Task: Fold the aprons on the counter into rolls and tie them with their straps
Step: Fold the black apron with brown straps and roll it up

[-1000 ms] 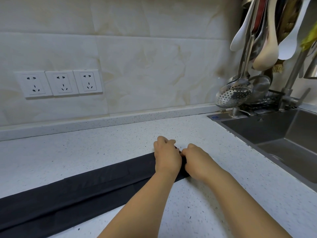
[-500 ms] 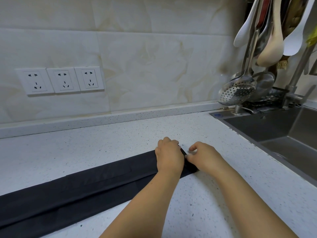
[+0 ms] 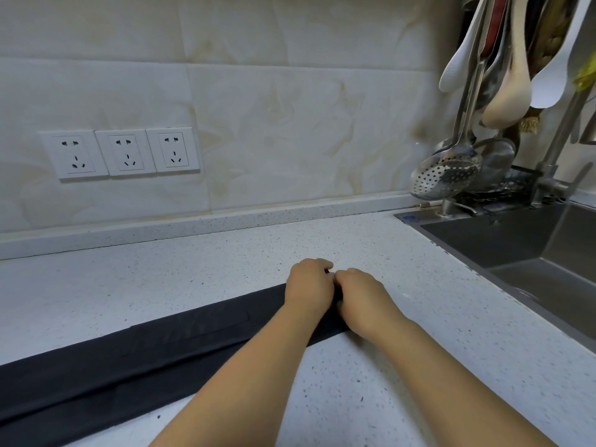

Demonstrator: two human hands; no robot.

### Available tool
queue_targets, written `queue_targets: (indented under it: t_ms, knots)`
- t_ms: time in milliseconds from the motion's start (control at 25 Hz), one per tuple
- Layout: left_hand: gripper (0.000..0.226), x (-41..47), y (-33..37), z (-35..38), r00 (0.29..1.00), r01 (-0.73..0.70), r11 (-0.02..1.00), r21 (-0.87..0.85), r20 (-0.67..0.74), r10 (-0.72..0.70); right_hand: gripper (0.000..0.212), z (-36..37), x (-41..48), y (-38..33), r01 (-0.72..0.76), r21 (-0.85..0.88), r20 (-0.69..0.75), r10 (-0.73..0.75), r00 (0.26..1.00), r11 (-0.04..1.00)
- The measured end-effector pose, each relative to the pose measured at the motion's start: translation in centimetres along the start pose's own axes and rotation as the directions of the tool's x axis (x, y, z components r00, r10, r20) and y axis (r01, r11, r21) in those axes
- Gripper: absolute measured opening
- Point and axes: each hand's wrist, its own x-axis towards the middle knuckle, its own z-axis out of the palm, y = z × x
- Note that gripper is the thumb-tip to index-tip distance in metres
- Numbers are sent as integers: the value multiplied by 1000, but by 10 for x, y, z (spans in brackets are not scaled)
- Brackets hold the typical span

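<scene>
A black apron, folded into a long narrow band, lies flat across the speckled white counter from the lower left edge to the middle. My left hand and my right hand sit side by side on its right end, fingers curled down over the cloth and knuckles nearly touching. The very end of the band is hidden under both hands, so I cannot see a roll or the straps.
A steel sink is set into the counter at the right, with a faucet behind it. Ladles, a skimmer and spatulas hang above its back corner. Three wall sockets sit on the tiled backsplash at the left.
My right hand has slid left, closing against my left hand on the apron's end, and the uncovered tip of cloth seen to its right half a second ago is now hidden.
</scene>
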Motion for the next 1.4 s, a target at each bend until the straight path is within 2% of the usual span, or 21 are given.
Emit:
queue_targets:
  t_ms: [80,120,160,240,280,360,440,560,640,680,760,800,920,960,1040,1120,1160,1240,1320,1400]
  knots:
    - [21,-8,-3,-3,1000,-21,999,40,3,20,24,-1,0,0,13,-71,16,-12,1000,997]
    - [19,-15,-5,-1,999,14,1000,20,-41,-13,23,-1,-1,0,8,-60,29,-6,1000,998]
    - [13,-19,-7,0,994,39,999,-6,-106,-40,22,-1,-1,1,-1,-13,32,1,999,1000]
    - [6,-21,-14,5,986,36,998,-57,-161,-45,25,-3,-1,2,-110,194,9,110,994,975]
    - [5,-20,-18,7,988,1,1000,3,-154,0,24,-5,1,5,-179,276,0,187,982,944]
    - [20,-15,-22,9,992,-13,1000,28,-123,16,27,-9,2,9,-285,284,33,288,957,915]
    - [25,-13,-21,9,993,-14,999,45,-117,19,35,-8,2,12,-319,240,115,299,947,917]
    - [27,-12,-21,7,993,-2,1000,16,-115,4,25,-5,5,6,-276,147,158,253,954,950]
    - [19,-13,-20,4,993,-17,1000,12,-113,18,12,-1,4,0,-215,81,107,206,973,973]
    - [24,-13,-20,3,992,-24,1000,1,-122,24,5,0,3,-4,-186,41,64,183,981,982]
    - [41,-15,-20,1,990,8,999,-43,-143,-14,8,3,-2,-13,-112,-59,-8,112,994,992]
    - [40,-15,-20,1,989,19,998,-58,-147,-28,7,4,-4,-17,-72,-120,-29,69,997,990]
    - [14,-14,-21,-1,988,33,994,-100,-146,-47,13,10,-6,-19,5,-200,-44,-14,999,980]
    - [14,-16,-21,-1,988,30,993,-116,-146,-47,10,10,-6,-17,-5,-159,-47,-2,999,987]
    - [24,-16,-21,-2,988,25,994,-110,-152,-42,25,8,-2,-5,-99,60,-48,102,994,993]
    - [27,-17,-19,-4,988,13,997,-80,-151,-25,31,5,2,5,-211,297,9,218,976,931]
    - [29,-18,-18,-4,989,10,998,-67,-147,-20,26,4,3,5,-234,327,33,236,971,916]
    - [34,-18,-18,-5,989,1,999,-43,-145,-7,20,4,4,4,-260,276,92,244,966,925]
    - [36,-17,-20,-3,988,-3,999,-46,-154,-4,36,3,4,2,-274,221,129,250,959,936]
    - [33,-17,-20,-4,986,-6,999,-45,-169,-2,37,3,6,1,-263,246,124,239,963,933]
